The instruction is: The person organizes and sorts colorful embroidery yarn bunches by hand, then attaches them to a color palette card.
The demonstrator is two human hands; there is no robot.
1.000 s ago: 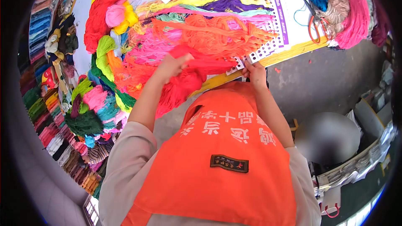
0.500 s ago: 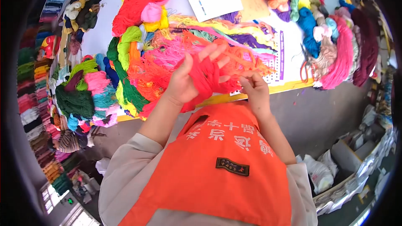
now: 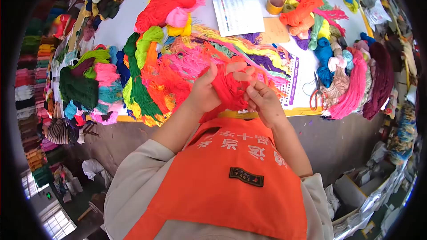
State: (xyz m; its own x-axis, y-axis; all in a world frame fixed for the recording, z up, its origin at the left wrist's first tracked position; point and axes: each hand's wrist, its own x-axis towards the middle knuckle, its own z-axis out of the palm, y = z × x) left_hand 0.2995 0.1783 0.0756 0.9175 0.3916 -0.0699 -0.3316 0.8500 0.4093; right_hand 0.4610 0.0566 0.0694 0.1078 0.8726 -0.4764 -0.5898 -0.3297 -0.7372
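Observation:
A bundle of red yarn (image 3: pixel 229 92) is looped around the fingers of my left hand (image 3: pixel 205 92), whose thumb points up beside it. My right hand (image 3: pixel 267 106) meets the bundle at its right side, thumb and forefinger pinched on the yarn near the left fingertips. Both hands are just above the table's front edge. Behind them lies a wide spread of loose pink and orange yarn (image 3: pixel 178 75), partly hidden by the hands. Strands of yellow and purple yarn (image 3: pixel 264 62) run toward the right.
Dark green skeins (image 3: pixel 138 84) and red skeins (image 3: pixel 162 9) lie left on the white table (image 3: pixel 120 22). A printed sheet (image 3: pixel 238 13), a tape roll (image 3: pixel 274 6) and orange skeins (image 3: pixel 302 15) are farther back. Scissors (image 3: pixel 316 93) rest beside pink yarn (image 3: pixel 353 84) at right.
My right hand has moved left and closed in on the red yarn on my left hand. The camera view has shifted, and scissors at right now show more fully.

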